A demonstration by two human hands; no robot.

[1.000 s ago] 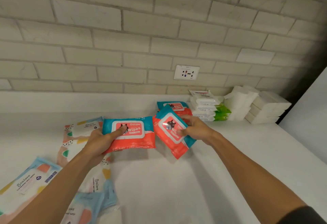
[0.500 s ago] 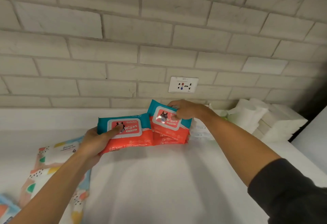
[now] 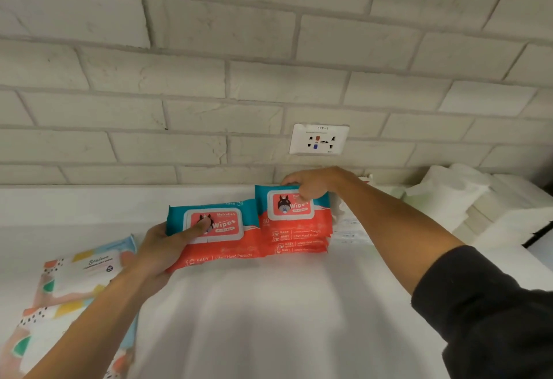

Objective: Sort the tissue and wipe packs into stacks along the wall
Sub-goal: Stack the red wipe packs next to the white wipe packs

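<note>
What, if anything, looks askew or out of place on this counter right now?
Nothing looks damaged or spilled. The patterned packs at the left lie loose and overlapping at angles, away from the wall. The red wipes stack under the right hand looks fairly even. The left hand holds one red wipes pack, not yet stacked.

- The near, middle stretch of the white counter (image 3: 269, 319) lies bare between the two forearms.
- Far side: the brick wall (image 3: 269, 79) blocks it, with the red-and-teal wipe stack (image 3: 296, 229) against it.
- Right: white tissue packs (image 3: 466, 199) fill the far corner.
- Left: patterned packs (image 3: 74, 283) cover the near edge.
</note>
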